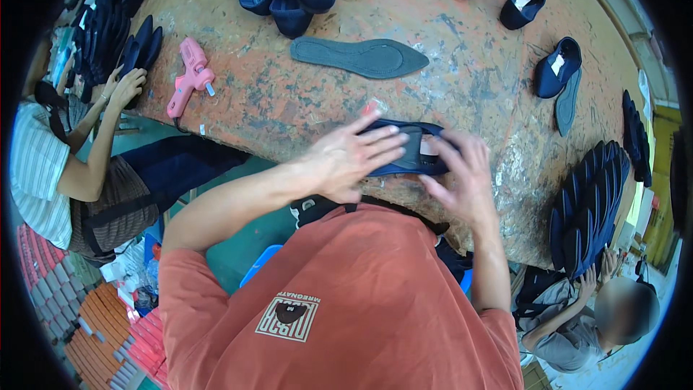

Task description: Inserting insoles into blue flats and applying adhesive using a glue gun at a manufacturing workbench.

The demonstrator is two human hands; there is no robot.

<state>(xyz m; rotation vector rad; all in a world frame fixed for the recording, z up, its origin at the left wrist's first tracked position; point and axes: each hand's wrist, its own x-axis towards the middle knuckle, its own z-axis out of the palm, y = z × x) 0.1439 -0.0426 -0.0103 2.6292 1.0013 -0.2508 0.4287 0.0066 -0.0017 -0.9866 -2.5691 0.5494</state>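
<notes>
The left hand (346,160) spreads flat over the dark shoe (408,167); the right hand's grip (466,167) holds its heel. Beyond the shoe lies a grey insole (357,56).

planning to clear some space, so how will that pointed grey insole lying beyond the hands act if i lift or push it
The pointed grey insole looks thin, so it is probably light and may bend a little when lifted. Lying flat on the table, it would likely slide rather than roll or tip.
</notes>
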